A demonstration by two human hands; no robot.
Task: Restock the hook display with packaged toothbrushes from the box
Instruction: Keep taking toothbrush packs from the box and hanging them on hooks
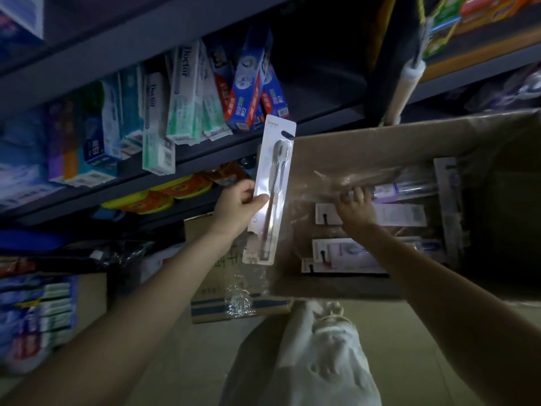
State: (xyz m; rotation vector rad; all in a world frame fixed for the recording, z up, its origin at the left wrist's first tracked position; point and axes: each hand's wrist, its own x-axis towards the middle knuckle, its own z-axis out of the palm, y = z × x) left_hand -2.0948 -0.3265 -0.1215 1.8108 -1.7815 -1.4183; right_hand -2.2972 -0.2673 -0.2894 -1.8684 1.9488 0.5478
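My left hand [238,205] grips a white carded toothbrush pack [273,171] around its middle and holds it upright in front of the shelves, left of the box. The open cardboard box [366,150] sits to the right, lined with clear plastic wrap [328,183]. Inside lie several more toothbrush packs [398,213]. My right hand [355,208] reaches into the box, fingers curled into the plastic wrap and the packs at its far side; exactly what they pinch is hidden. No hook display is in view.
Dark shelves on the left carry toothpaste boxes [187,92] above and orange-yellow packs [164,194] below. A smaller carton [210,291] stands on the floor under my left forearm. A white plastic bag [322,356] lies in front. More goods hang at upper right [439,27].
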